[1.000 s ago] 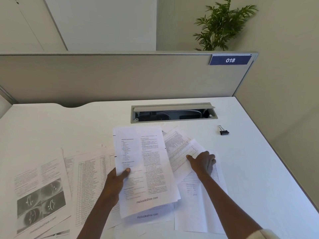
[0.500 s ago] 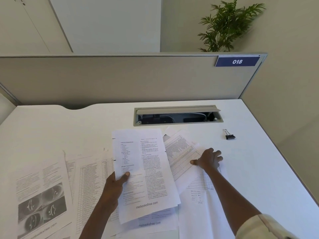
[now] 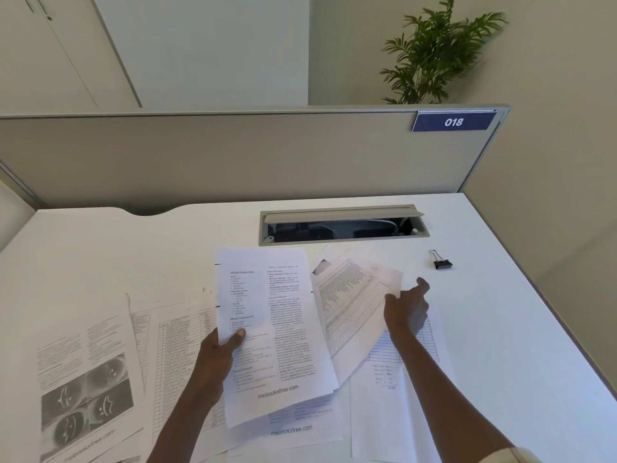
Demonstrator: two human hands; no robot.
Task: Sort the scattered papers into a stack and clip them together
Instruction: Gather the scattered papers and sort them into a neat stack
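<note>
Gathering sheets, we hold the text page [image 3: 273, 329] in our left hand [image 3: 217, 354] as the stack's base, while our right hand [image 3: 405, 310] pinches a table sheet [image 3: 354, 302] beside it; the binder clip [image 3: 442, 262] waits beyond.

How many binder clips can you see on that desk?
1: a black binder clip lies alone on the white desk, right of the papers and beyond the right hand. Others could be hidden under the sheets.
</note>
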